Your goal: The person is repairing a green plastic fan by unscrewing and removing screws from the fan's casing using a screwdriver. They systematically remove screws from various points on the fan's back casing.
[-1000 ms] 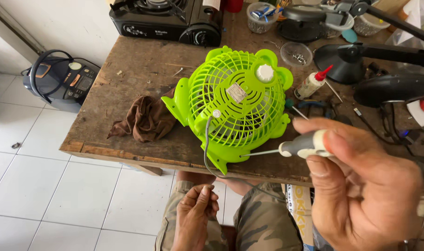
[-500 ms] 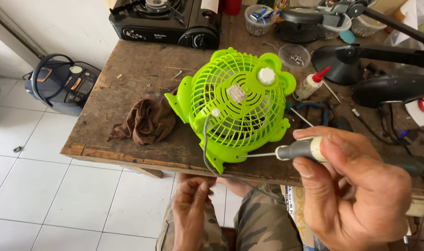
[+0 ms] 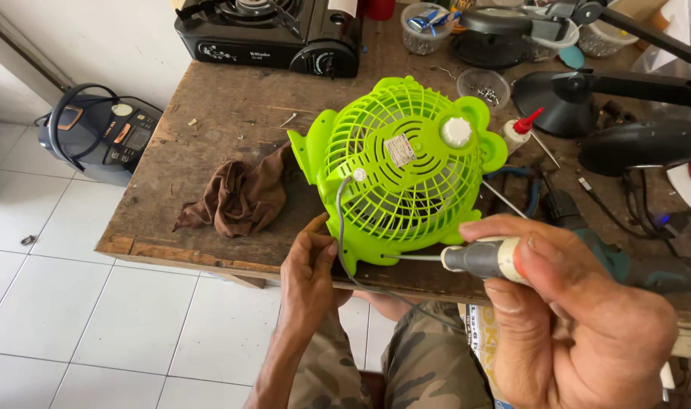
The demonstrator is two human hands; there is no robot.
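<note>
I note the green fan [image 3: 406,170] lying grille-up at frame centre, overhanging the near edge of the wooden bench [image 3: 209,113]. My right hand [image 3: 580,318], lower right, is closed round a screwdriver [image 3: 466,259] whose tip sits at the fan's lower rim. My left hand [image 3: 309,273] steadies the housing, fingers bent against it. Risk: the tip slipping toward the left hand, or the fan tipping off the edge.

Lime green fan on a worn brown bench

The fan [image 3: 406,170] is lime green with a white knob [image 3: 457,131] and grey cord [image 3: 341,220]. At nine o'clock lies a brown rag [image 3: 235,198]; at eleven, a black stove [image 3: 273,32]. The screwdriver [image 3: 478,259] handle is grey, cream and orange. Trousers [image 3: 421,363] show camouflage; floor tiles [image 3: 73,318] are white.
</note>
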